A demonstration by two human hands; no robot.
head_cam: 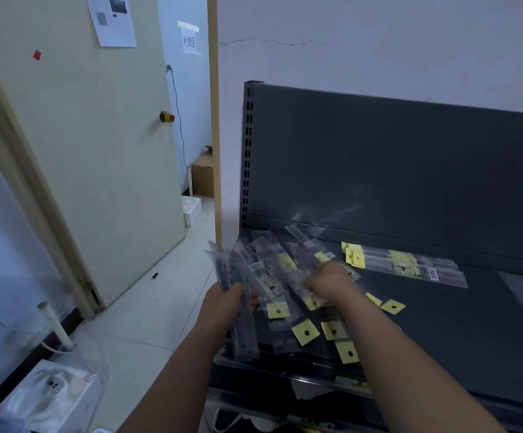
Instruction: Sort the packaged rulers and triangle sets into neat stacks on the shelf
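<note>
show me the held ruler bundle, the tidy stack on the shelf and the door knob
ruler bundle (247, 340): head view, its lower end
tidy stack (405, 264): head view, its printed label
door knob (167, 116): head view, its brass centre

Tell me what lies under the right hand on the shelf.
Under the right hand lies a loose heap of packaged rulers in clear sleeves with yellow tags, spread on the dark shelf. The hand covers what its fingers touch, so any grip is hidden.

Left hand (227, 300) grips packaged rulers (238, 295); right hand (329, 281) touches the shelf (472, 323) pile.
</note>
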